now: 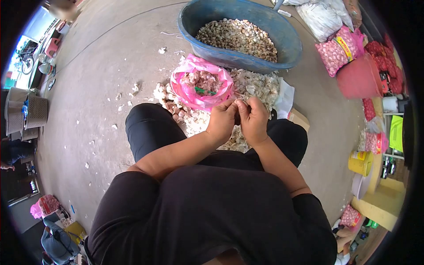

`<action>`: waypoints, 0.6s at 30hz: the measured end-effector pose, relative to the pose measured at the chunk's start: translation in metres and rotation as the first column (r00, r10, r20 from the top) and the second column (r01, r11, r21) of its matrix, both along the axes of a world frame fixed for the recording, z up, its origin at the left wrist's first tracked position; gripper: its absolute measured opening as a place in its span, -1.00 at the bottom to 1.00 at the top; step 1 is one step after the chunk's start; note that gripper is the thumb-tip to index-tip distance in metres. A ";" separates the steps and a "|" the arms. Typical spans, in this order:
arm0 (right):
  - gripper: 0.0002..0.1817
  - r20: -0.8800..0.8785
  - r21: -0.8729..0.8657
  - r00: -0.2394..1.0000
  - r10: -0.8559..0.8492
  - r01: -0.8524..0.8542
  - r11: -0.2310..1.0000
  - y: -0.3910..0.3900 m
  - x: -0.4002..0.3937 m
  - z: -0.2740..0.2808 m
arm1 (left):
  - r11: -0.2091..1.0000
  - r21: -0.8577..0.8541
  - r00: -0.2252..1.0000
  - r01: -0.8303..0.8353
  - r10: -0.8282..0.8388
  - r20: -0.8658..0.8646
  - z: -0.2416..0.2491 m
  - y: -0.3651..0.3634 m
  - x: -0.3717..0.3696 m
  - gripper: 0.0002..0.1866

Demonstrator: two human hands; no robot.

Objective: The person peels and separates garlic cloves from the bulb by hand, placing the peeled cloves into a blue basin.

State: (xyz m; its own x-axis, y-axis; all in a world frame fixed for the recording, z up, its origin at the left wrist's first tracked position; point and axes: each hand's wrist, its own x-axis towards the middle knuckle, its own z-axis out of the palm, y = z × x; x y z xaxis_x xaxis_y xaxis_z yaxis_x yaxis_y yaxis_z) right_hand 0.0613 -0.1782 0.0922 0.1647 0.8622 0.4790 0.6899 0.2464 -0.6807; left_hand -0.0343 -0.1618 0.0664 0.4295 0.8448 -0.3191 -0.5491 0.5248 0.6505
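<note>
While the garlic clove (238, 105) sat pinched between both sets of fingertips, left hand (222, 121) and right hand (253, 120) were clenched on it, mid-peel by the look of it. Next likely needed: skin off. Pink bag (201, 86) just beyond, blue tub (240, 33) farther.

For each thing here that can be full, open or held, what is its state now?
blue tub: about half full of garlic cloves.
pink bag: open, garlic inside, lying on the floor.
peel pile: heaped on the floor beside the bag.
left hand: fingers pinched together at a small piece.
right hand: fingers pinched, touching the left hand.
red bucket: upright.
</note>
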 end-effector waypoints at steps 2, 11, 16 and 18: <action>-0.78 -0.033 -0.018 0.999 -0.007 0.006 1.000 0.004 0.002 -0.007 | 0.997 -0.075 1.000 -0.021 0.022 0.014 0.000 0.004 0.002 -0.82; -0.83 -0.644 -0.354 0.743 -0.183 -0.078 0.932 0.018 0.015 -0.015 | 0.979 -0.193 0.973 0.067 -0.107 -0.202 -0.016 0.031 -0.013 -0.79; -0.92 -0.809 -0.580 0.126 -0.574 -0.333 0.744 0.029 0.038 -0.042 | 0.840 0.474 0.654 0.265 0.204 -0.728 -0.026 0.031 -0.022 -0.85; -0.86 -0.758 -0.583 0.009 -0.652 -0.456 0.672 0.022 0.026 -0.047 | 0.603 0.713 0.628 0.358 0.409 -0.662 -0.018 0.025 -0.019 -0.86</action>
